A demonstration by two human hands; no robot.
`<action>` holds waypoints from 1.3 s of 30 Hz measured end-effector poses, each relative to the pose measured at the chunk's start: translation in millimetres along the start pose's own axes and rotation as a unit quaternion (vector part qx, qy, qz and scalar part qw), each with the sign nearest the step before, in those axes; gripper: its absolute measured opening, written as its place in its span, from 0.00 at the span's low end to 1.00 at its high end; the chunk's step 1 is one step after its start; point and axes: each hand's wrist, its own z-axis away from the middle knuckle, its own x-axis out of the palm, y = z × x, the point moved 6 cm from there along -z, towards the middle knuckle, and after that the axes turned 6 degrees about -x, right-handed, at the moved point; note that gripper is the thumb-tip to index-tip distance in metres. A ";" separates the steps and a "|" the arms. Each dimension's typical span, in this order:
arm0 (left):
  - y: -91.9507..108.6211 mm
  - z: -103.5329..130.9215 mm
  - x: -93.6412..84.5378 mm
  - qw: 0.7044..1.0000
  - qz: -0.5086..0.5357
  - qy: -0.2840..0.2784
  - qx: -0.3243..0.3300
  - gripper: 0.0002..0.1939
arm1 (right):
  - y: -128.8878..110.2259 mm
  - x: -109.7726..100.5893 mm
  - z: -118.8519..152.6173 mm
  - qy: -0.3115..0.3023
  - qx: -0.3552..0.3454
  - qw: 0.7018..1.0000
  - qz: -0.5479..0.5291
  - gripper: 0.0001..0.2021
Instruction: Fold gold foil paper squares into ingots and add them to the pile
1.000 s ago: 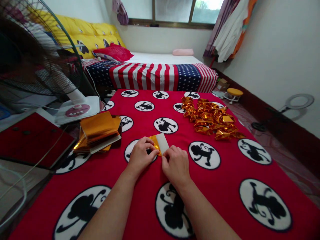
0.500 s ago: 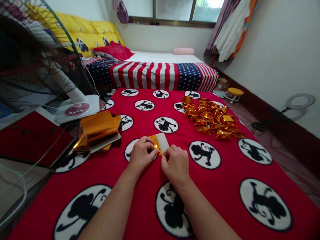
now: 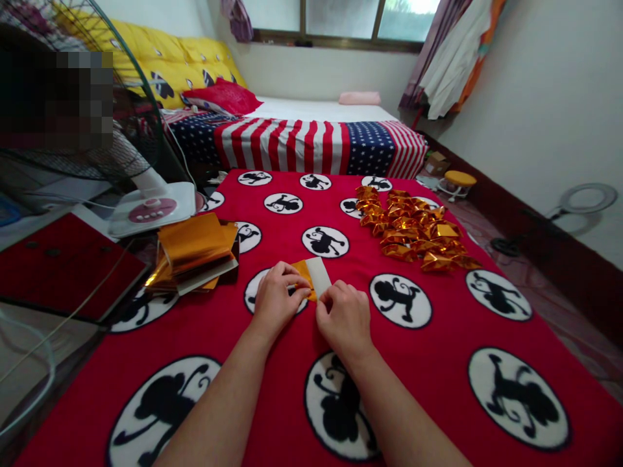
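A small sheet of gold foil paper [image 3: 320, 275], partly folded so that a pale strip shows beside the gold, lies on the red cloth between my hands. My left hand [image 3: 281, 293] is closed at its left edge, thumb and fingers pressed together on the gold part. At the near right corner, my right hand [image 3: 344, 318] pinches the paper with curled fingers. The fingers hide the near edge of the sheet. To the left lies a loose stack of gold foil paper [image 3: 195, 243]. Several folded gold foil ingots [image 3: 413, 227] sit in a cluster at the far right.
The red cloth [image 3: 423, 389] with monkey prints covers the work surface. An electric fan [image 3: 150, 207] stands at the left, near a dark red panel [image 3: 63, 266]. Farther off are a bed [image 3: 302, 146], a yellow stool [image 3: 460, 178] and a ring light [image 3: 588, 198].
The whole view has shifted slightly. Both hands stay on the gold foil paper with almost the same grip.
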 end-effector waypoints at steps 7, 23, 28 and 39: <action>-2.1 0.5 0.7 1.000 -0.002 0.007 -0.006 0.02 | 3.1 0.9 1.2 0.008 0.006 1.000 -0.024 0.06; -0.9 1.7 0.8 0.999 -0.036 -0.008 -0.029 0.03 | 2.8 1.3 4.0 -0.003 -0.039 0.997 -0.069 0.06; -2.8 -0.2 1.7 0.998 -0.040 -0.029 -0.029 0.05 | -0.4 -1.6 5.8 -0.025 -0.058 0.997 -0.050 0.08; 0.9 1.9 0.1 0.997 -0.060 -0.025 -0.032 0.02 | -3.0 -2.7 11.1 -0.023 -0.076 0.996 -0.029 0.09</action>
